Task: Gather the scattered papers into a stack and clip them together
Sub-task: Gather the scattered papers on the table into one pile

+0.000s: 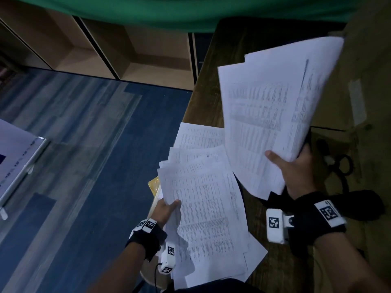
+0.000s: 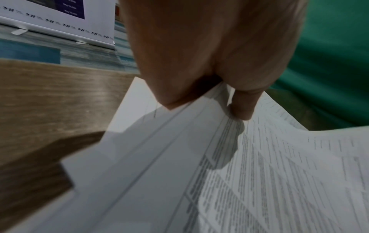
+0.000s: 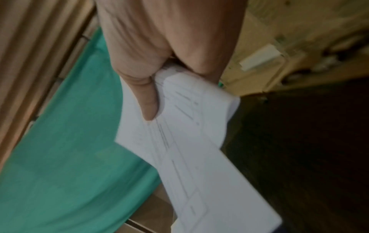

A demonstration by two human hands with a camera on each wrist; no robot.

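Head view: a raised sheaf of papers [image 1: 273, 115] is pinched at its near corner by the right hand [image 1: 296, 166], long axis pointing away and apparently tilted right. A fanned bundle [image 1: 203, 199] above the table [image 1: 203, 98] is clamped by the left hand [image 1: 167, 210], thumb on top.

Blue-grey floor [image 1: 84, 134], wooden shelving [image 1: 131, 49]

My left hand [image 1: 167, 210] held papers [image 1: 203, 199] at lower centre; my right hand [image 1: 296, 172] held sheets [image 1: 270, 115] upper right, above the table [image 1: 203, 102].
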